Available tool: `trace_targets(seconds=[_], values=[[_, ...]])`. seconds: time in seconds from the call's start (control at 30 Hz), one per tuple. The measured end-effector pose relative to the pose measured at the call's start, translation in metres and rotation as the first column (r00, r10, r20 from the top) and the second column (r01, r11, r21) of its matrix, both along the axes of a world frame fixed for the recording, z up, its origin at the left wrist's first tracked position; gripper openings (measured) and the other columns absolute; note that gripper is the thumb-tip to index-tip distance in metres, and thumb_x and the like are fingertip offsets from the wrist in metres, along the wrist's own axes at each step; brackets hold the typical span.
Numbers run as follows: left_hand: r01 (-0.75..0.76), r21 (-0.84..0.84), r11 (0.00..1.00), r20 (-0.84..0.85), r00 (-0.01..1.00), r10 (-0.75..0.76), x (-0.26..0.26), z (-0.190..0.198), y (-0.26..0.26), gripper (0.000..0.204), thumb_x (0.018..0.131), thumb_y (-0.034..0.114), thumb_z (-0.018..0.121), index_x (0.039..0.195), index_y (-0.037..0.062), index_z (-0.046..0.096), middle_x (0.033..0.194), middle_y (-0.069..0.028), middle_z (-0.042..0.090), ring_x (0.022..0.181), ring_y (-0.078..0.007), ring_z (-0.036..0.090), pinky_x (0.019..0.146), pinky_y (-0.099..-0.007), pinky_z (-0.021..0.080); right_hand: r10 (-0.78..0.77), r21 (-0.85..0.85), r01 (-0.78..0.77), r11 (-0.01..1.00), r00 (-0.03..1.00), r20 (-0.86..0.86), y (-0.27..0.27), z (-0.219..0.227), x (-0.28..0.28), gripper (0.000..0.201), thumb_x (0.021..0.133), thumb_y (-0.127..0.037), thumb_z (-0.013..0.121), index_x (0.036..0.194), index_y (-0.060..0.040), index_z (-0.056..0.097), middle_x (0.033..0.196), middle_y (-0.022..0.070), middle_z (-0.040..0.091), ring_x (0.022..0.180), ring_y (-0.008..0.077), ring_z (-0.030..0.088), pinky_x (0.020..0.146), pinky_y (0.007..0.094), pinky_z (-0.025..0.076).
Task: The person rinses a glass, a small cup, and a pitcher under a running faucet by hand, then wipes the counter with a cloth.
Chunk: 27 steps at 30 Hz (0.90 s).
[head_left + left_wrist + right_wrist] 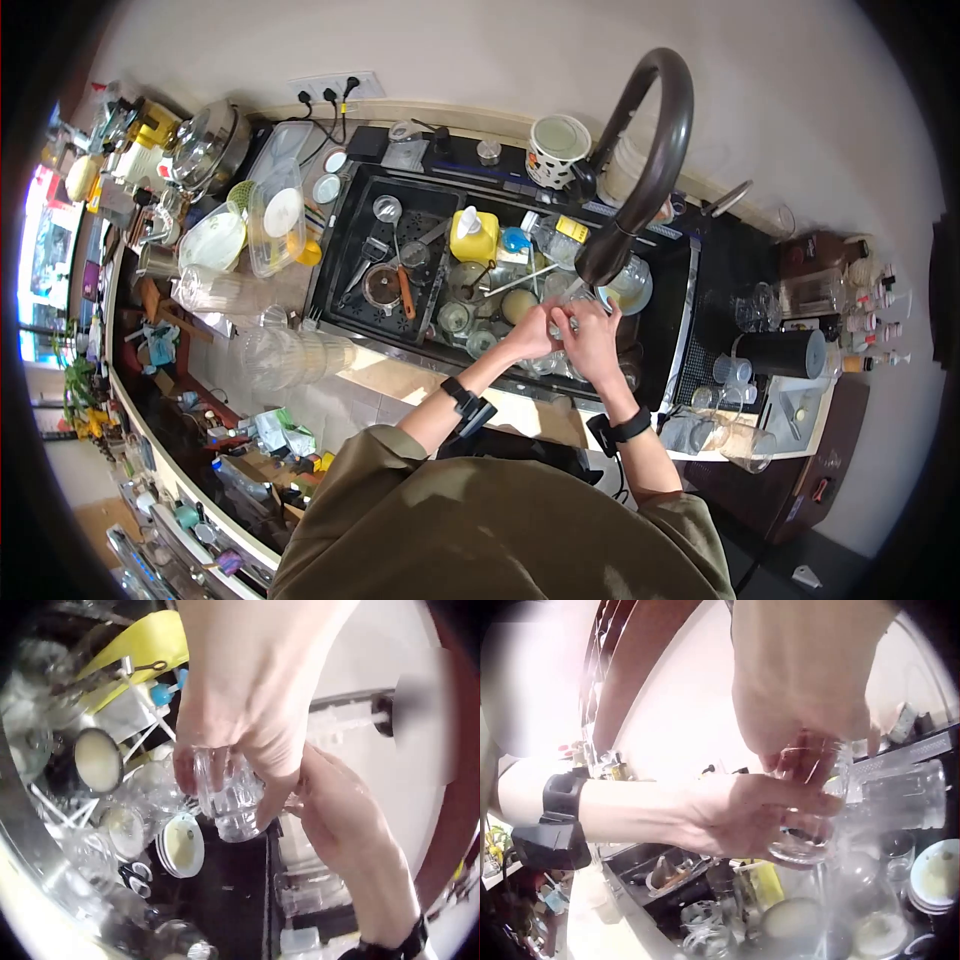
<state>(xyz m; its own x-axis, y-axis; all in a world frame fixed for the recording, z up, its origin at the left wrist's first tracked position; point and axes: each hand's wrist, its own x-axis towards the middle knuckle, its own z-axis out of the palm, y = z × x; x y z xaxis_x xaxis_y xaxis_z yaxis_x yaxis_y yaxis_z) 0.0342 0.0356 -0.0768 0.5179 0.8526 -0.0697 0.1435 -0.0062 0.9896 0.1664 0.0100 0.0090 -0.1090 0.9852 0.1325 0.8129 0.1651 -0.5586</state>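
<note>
Both hands meet over the sink, below the dark curved faucet. A clear drinking glass is between them. My left hand grips the glass, its fingers curled around the side in the right wrist view. My right hand holds the glass at its upper end, its fingers showing through the clear wall. A thin stream of water runs down beside the glass in the right wrist view. Stacked white bowls sit in the sink below the hands.
A yellow pump bottle and several jars and glasses crowd the sink. On the left, a black tray holds a ladle and an orange-handled utensil. A spotted cup stands behind; glassware lines the right counter.
</note>
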Motion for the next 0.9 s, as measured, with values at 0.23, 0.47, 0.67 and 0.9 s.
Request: trace_targets(seconds=[0.23,0.47,0.67,0.9], values=[[-0.433,0.253,0.865,-0.065,0.884,0.462,0.019,0.017,0.01,0.033,0.074,0.01,0.068,0.101,0.0013,0.052,0.085,-0.0157,0.058,0.082,-0.0331,0.06,0.069,-0.0405,0.047,-0.086,-0.031,0.083,0.996,0.993,-0.076,0.04,-0.012,-0.012,0.038,0.094,-0.032,0.052,0.078,-0.0006,0.067,0.064,0.0219,0.061,0.062,0.0399,0.063,0.058,0.0463,0.048],[-0.286,0.587,0.757,-0.184,0.863,0.47,0.016,0.038,0.002,0.051,0.071,0.014,0.072,0.118,0.0051,0.053,0.106,-0.0175,0.056,0.1,-0.0365,0.056,0.083,-0.0446,0.047,-0.504,-0.52,0.196,0.831,0.661,-0.556,0.054,-0.044,0.006,0.046,0.096,-0.04,0.051,0.08,-0.0007,0.067,0.065,0.0068,0.063,0.055,0.0171,0.062,0.051,0.032,0.048],[-0.36,-0.511,0.781,0.056,0.892,0.448,-0.008,0.01,0.022,0.037,0.093,0.037,0.055,0.116,0.0081,0.056,0.096,-0.012,0.066,0.082,-0.0259,0.066,0.058,-0.0334,0.053,-0.697,-0.708,0.007,0.706,0.185,-0.693,0.048,-0.048,0.002,0.034,0.099,-0.031,0.049,0.089,-0.0032,0.065,0.081,0.0069,0.065,0.068,0.0137,0.061,0.061,0.0281,0.049],[-0.049,-0.882,0.468,0.125,0.935,0.332,-0.036,-0.018,0.027,0.049,0.093,0.053,0.052,0.12,0.012,0.051,0.093,-0.0114,0.064,0.06,-0.0183,0.064,0.044,-0.0244,0.042,-0.224,-0.508,-0.158,0.847,0.76,-0.61,0.026,-0.046,0.012,0.034,0.096,-0.029,0.054,0.094,0.0027,0.066,0.085,0.0033,0.065,0.074,0.0124,0.058,0.07,0.0285,0.045]])
